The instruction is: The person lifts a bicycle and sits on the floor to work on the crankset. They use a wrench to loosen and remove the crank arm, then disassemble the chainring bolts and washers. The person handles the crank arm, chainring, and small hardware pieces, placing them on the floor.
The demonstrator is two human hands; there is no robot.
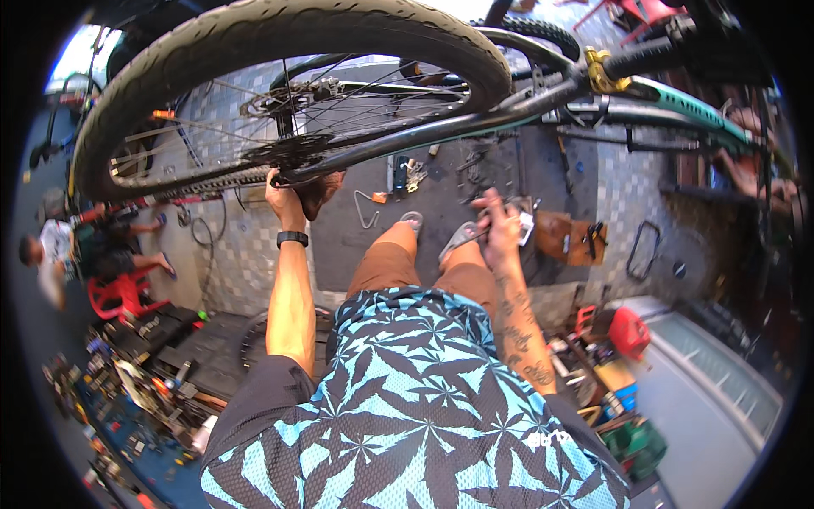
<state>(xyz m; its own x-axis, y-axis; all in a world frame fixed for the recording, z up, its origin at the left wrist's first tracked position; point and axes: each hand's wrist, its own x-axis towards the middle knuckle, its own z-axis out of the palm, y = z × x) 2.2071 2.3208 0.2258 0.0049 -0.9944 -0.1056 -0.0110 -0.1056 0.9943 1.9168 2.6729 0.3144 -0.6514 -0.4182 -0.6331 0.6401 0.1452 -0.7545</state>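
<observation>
A bicycle hangs across the top, its rear wheel (496, 64) at the upper left and its black frame tube (441, 131) running right. My left hand (287, 202) is closed at the wheel's hub, below the cluster of sprockets (297, 151). A crumpled brown rag (322, 197) hangs at its fingers, which are partly hidden. The chain (212, 181) runs left from there. My right hand (502, 225) is off the bicycle, over my right knee, fingers curled and blurred. Something white (526, 227) shows beside it; what the hand holds I cannot make out.
On the dark mat lie a bent metal rod with an orange end (369, 208) and small tools (411, 174). A brown piece of cardboard (570, 237) lies right. A person sits on a red chair (123, 293) at left. Cluttered tools (144, 399) and a red container (627, 332) are behind.
</observation>
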